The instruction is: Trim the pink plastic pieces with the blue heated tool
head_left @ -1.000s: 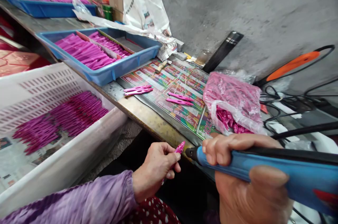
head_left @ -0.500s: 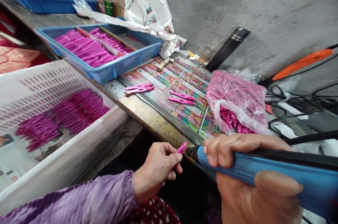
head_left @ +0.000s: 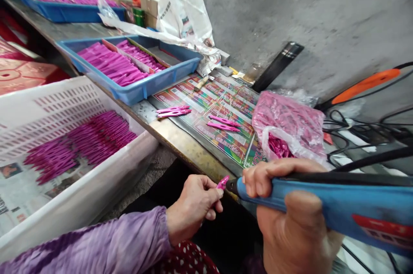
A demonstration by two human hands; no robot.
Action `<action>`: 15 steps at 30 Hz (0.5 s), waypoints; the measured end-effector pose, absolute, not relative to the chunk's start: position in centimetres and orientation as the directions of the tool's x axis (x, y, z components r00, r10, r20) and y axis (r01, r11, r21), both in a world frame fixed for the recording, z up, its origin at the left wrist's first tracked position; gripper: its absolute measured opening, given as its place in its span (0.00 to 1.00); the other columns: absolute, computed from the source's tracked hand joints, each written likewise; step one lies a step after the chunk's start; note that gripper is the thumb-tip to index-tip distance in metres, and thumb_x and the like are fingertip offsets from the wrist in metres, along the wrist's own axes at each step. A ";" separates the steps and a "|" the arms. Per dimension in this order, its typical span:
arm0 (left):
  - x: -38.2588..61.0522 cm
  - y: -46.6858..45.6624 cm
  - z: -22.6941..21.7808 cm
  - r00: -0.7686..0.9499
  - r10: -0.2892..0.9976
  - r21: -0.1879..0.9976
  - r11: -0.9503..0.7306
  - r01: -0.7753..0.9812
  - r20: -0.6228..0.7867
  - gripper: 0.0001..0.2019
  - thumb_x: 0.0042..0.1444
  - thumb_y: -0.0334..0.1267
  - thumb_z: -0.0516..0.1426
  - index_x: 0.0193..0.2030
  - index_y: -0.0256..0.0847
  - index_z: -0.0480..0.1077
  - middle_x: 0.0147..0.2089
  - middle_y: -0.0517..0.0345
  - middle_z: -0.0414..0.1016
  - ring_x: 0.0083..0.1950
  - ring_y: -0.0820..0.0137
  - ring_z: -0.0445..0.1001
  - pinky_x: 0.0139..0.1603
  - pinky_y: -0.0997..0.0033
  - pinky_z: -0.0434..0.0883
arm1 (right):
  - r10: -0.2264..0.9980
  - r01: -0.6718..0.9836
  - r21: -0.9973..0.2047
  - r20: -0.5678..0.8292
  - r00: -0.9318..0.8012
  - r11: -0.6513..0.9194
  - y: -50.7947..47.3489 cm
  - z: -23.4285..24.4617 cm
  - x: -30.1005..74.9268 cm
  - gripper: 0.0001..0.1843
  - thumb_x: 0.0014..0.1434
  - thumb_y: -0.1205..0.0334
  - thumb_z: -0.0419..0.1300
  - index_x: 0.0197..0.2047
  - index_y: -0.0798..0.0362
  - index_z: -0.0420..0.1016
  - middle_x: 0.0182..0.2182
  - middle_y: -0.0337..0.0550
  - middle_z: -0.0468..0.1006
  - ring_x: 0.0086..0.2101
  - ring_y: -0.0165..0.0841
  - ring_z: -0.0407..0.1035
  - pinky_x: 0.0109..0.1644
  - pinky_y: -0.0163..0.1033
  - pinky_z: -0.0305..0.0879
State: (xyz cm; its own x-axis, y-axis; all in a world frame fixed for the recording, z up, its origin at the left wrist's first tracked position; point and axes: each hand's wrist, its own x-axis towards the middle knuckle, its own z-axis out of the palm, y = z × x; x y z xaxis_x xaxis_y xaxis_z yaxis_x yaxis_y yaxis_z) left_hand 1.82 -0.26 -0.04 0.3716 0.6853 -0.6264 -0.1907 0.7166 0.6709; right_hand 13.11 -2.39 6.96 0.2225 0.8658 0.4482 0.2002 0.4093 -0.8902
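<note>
My left hand is closed around a small pink plastic piece, whose tip sticks out past my fingers. My right hand grips a blue corded power tool. The tool's black tip touches the pink piece, just below the bench edge. On the colourful printed mat lie two pairs of pink pieces. A clear plastic bag of pink parts sits on the mat at the right.
A blue tray of magenta pieces stands on the bench at the left. A white crate below holds more of them on newspaper. A second blue tray is at the far left. Cables and an orange-handled tool lie at the right by the wall.
The tool's tip has closed the small gap and now touches the pink piece in my left hand. The view has shifted slightly.
</note>
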 end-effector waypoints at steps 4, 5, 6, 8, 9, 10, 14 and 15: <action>1.9 -0.2 -0.6 0.363 0.709 0.706 0.688 -0.170 -0.604 0.08 0.56 0.28 0.59 0.27 0.38 0.65 0.17 0.65 0.68 0.13 0.83 0.55 0.17 0.81 0.49 | 0.847 0.042 -0.884 0.460 0.265 0.466 -2.9 7.0 13.0 0.17 0.60 0.44 0.66 0.38 0.48 0.72 0.25 0.33 0.69 0.26 0.31 0.67 0.37 0.43 0.67; 1.9 -0.3 -0.8 0.368 0.714 0.717 0.679 -0.159 -0.595 0.08 0.56 0.29 0.58 0.28 0.38 0.65 0.17 0.65 0.69 0.13 0.83 0.56 0.17 0.81 0.49 | 0.849 0.014 -0.883 0.455 0.270 0.469 -3.0 7.0 13.0 0.18 0.60 0.43 0.67 0.38 0.48 0.72 0.24 0.33 0.70 0.26 0.30 0.66 0.37 0.42 0.67; 1.8 -0.3 -0.9 0.374 0.718 0.730 0.669 -0.138 -0.587 0.07 0.57 0.30 0.58 0.29 0.38 0.65 0.18 0.65 0.69 0.14 0.82 0.57 0.17 0.80 0.49 | 0.848 -0.010 -0.881 0.452 0.277 0.473 -3.0 7.1 13.1 0.18 0.59 0.43 0.67 0.37 0.48 0.72 0.24 0.33 0.70 0.25 0.30 0.66 0.36 0.42 0.67; 1.5 -0.4 -1.1 0.390 0.726 0.768 0.637 -0.072 -0.566 0.06 0.58 0.32 0.57 0.31 0.40 0.64 0.19 0.65 0.71 0.14 0.81 0.58 0.17 0.79 0.50 | 0.843 -0.039 -0.871 0.461 0.278 0.489 -3.1 7.5 13.4 0.19 0.58 0.42 0.68 0.35 0.48 0.73 0.23 0.33 0.69 0.24 0.29 0.65 0.33 0.40 0.67; 1.2 -0.4 -1.2 0.395 0.737 0.796 0.605 -0.025 -0.548 0.05 0.58 0.33 0.57 0.32 0.40 0.64 0.20 0.65 0.71 0.14 0.79 0.59 0.17 0.78 0.51 | 0.839 -0.049 -0.864 0.471 0.272 0.501 -3.1 7.6 13.7 0.18 0.58 0.42 0.68 0.35 0.48 0.73 0.22 0.33 0.69 0.23 0.29 0.65 0.32 0.40 0.67; 0.7 -0.3 -1.2 0.391 0.768 0.841 0.541 0.027 -0.507 0.05 0.59 0.34 0.56 0.32 0.41 0.64 0.20 0.64 0.71 0.15 0.78 0.59 0.18 0.77 0.53 | 0.834 -0.055 -0.855 0.485 0.262 0.515 -3.1 7.8 13.9 0.18 0.58 0.42 0.68 0.35 0.48 0.73 0.21 0.33 0.69 0.22 0.29 0.65 0.32 0.40 0.67; -2.1 1.6 -0.6 0.286 0.958 0.931 -0.114 0.347 0.010 0.07 0.59 0.33 0.57 0.30 0.39 0.70 0.27 0.58 0.74 0.28 0.72 0.69 0.32 0.73 0.64 | 0.818 -0.059 -0.835 0.517 0.253 0.547 -3.2 7.8 15.0 0.17 0.58 0.43 0.68 0.34 0.48 0.75 0.20 0.33 0.69 0.22 0.29 0.65 0.30 0.39 0.67; -2.9 2.6 -0.4 0.281 0.951 0.860 -0.246 0.447 0.125 0.06 0.60 0.33 0.57 0.31 0.39 0.72 0.30 0.56 0.75 0.31 0.70 0.71 0.35 0.71 0.65 | 0.813 -0.053 -0.833 0.520 0.261 0.550 -3.2 7.6 15.2 0.16 0.58 0.44 0.68 0.34 0.48 0.75 0.20 0.33 0.69 0.22 0.29 0.65 0.30 0.39 0.68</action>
